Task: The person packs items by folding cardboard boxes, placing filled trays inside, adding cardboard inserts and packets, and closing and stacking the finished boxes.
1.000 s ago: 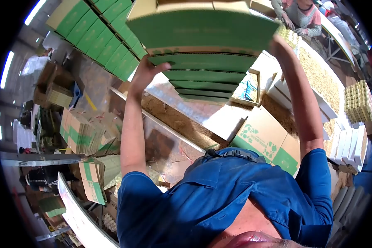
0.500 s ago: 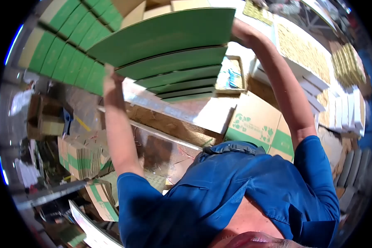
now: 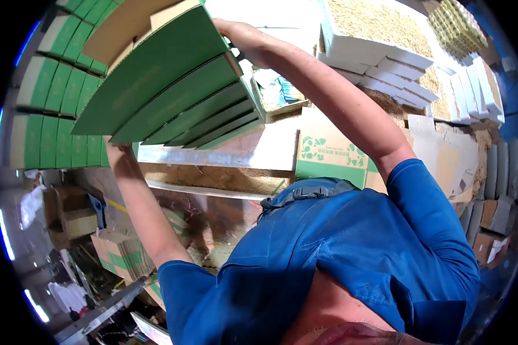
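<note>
Raised in front of me is a stack of green cartons (image 3: 161,75), tilted, its layers stepping down toward my body and brown flaps showing at the top. My left hand (image 3: 118,150) is at the lower left edge of the stack, its fingers mostly hidden behind the cardboard. On the opposite side my right hand (image 3: 242,41) grips the upper right edge, with the fingertips out of sight. Close to the stack's left side stand rows of similar green cartons (image 3: 57,141), piled in several layers.
A printed brown-and-green carton (image 3: 331,152) stands before my waist. Beyond it are an open box (image 3: 282,103) with blue-and-white packets and white trays (image 3: 380,29) of tan material. Egg trays (image 3: 456,26) are stacked at far right. Folded cartons (image 3: 121,253) lie lower left.
Both hands and the stack of green cartons have moved left, closer to the piled rows. The stack is tilted more, and my view has turned with it.
</note>
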The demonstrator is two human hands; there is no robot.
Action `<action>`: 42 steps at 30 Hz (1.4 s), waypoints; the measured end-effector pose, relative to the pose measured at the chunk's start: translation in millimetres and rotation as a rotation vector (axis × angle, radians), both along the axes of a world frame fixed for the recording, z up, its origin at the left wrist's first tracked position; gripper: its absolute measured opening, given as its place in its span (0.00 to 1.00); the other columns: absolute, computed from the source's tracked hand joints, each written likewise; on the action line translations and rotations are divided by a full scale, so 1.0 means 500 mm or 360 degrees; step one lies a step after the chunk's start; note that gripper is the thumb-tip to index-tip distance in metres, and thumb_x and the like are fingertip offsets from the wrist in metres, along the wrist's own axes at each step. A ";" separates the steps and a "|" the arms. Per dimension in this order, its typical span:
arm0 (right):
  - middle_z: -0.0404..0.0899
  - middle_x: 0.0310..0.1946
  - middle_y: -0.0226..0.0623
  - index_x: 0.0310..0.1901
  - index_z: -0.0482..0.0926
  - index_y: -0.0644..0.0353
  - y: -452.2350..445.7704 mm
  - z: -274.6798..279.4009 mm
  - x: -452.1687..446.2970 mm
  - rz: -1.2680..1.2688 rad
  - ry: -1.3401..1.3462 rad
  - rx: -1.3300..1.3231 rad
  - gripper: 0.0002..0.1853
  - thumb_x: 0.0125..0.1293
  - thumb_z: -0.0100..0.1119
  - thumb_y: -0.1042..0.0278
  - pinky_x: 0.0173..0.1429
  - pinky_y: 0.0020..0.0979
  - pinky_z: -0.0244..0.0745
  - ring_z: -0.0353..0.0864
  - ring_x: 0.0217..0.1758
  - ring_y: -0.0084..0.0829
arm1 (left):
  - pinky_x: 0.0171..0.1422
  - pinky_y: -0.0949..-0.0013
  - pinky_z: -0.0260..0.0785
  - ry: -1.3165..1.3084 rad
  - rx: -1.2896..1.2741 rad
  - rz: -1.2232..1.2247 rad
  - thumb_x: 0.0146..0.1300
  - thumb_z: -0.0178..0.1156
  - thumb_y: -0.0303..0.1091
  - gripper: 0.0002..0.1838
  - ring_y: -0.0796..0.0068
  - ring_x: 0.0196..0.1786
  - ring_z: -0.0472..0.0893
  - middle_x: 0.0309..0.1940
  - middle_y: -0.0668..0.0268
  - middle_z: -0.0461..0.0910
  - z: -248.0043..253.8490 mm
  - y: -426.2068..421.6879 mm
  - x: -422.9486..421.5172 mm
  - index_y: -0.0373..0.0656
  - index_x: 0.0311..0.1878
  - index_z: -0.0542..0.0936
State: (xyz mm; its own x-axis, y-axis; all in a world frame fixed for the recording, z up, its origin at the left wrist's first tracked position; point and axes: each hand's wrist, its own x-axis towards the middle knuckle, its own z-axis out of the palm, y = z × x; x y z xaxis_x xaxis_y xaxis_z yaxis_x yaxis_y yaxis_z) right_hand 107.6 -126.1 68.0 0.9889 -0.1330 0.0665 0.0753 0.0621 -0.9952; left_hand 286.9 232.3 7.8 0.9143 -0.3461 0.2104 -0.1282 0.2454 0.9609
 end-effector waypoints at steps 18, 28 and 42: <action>0.78 0.58 0.55 0.63 0.73 0.68 -0.447 -0.640 -0.941 -0.1609 0.1278 -0.0989 0.30 0.58 0.60 0.66 0.66 0.35 0.70 0.78 0.63 0.44 | 0.60 0.52 0.73 0.0276 -0.0316 -0.0216 0.68 0.55 0.44 0.24 0.57 0.56 0.78 0.54 0.53 0.77 0.090 0.030 -0.021 0.34 0.58 0.74; 0.71 0.65 0.54 0.67 0.68 0.64 -0.343 -0.593 -0.925 -0.1646 0.1085 -0.1173 0.32 0.60 0.59 0.67 0.72 0.37 0.63 0.70 0.69 0.48 | 0.58 0.62 0.72 -0.0168 0.1884 0.0190 0.70 0.54 0.41 0.22 0.65 0.55 0.80 0.53 0.51 0.82 -0.395 -0.211 -0.559 0.31 0.55 0.80; 0.74 0.63 0.54 0.66 0.69 0.69 -0.351 -0.491 -0.863 -0.2134 0.0316 -0.0986 0.30 0.60 0.60 0.73 0.70 0.36 0.65 0.73 0.66 0.46 | 0.50 0.71 0.74 0.0225 0.0867 -0.0108 0.52 0.68 0.21 0.16 0.72 0.43 0.83 0.43 0.58 0.85 -0.412 -0.479 -0.706 0.33 0.47 0.82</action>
State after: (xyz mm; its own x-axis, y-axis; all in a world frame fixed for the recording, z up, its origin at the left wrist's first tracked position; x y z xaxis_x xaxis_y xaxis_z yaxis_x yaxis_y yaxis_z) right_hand -323.7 -301.4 -177.5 0.1557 -0.9298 0.3335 -0.4038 -0.3680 -0.8376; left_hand -65.9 -7.2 -198.2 0.8924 -0.4296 -0.1379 0.0096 -0.2875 0.9577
